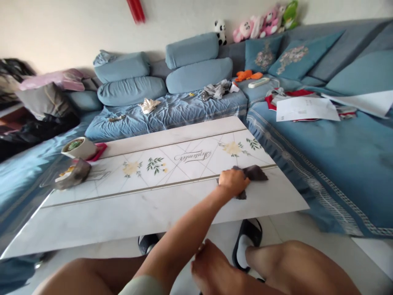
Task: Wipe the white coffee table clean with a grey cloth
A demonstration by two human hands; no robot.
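My left hand (233,182) reaches across to the right part of the table and is closed on a dark grey cloth (257,173). The cloth is bunched under the fingers and pressed on the tabletop, with its loose ends sticking out on both sides of the hand. Below the table's near edge, between my knees, is my right hand (211,266). It is apart from the table and blurred, and its fingers are not clear. Under the cloth lies the white marble-patterned table (123,217), which has a printed floral strip along its middle.
At the table's left end stand a potted plant (80,147) on a pink tray (100,150) and a greyish bowl-like container (73,175). A blue sofa (346,164) wraps around the far and right sides, with papers (308,109) and clothes (217,89) on it.
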